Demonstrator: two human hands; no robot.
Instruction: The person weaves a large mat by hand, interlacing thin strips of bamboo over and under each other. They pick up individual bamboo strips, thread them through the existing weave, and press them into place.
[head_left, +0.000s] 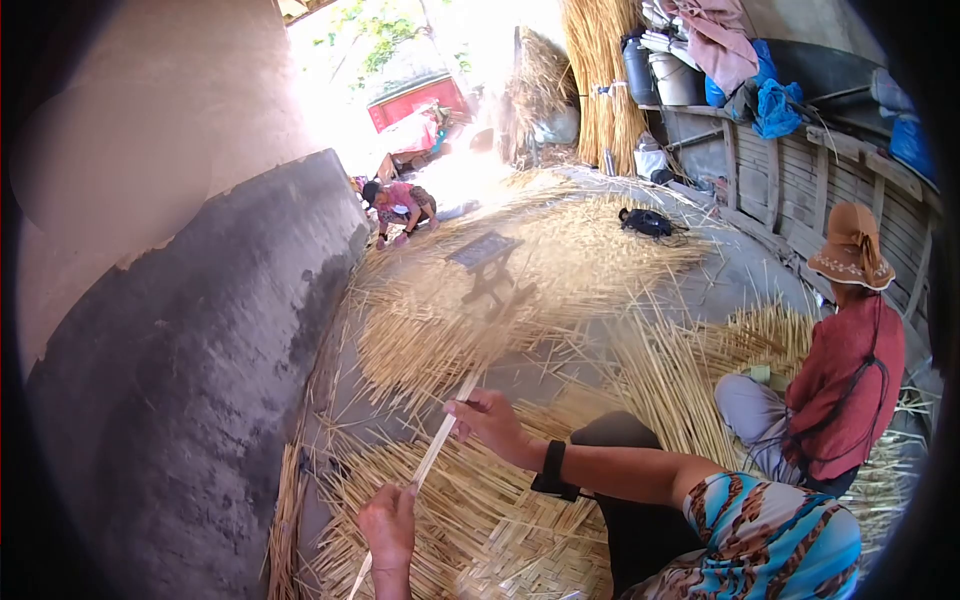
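A pale, flat reed strip [437, 447] runs slantwise through both my hands, above a partly woven reed mat [540, 530]. My left hand [387, 522] is closed around its lower part, and the strip's tail comes out below the fist. Farther up, my right hand [484, 418], with a black band on the wrist, pinches the same strip between thumb and fingers. Loose reed ends fan out from the mat's edges beneath my hands. The strip's upper tip overlaps other straw and is hard to make out.
Another woven mat [560, 255] lies ahead, with a black bag [647, 222] on it. A person in a hat [850, 340] sits at right; another person [402, 205] crouches at the far left. A dark-based wall [190, 370] borders the left. Reed bundles [600, 80] stand behind.
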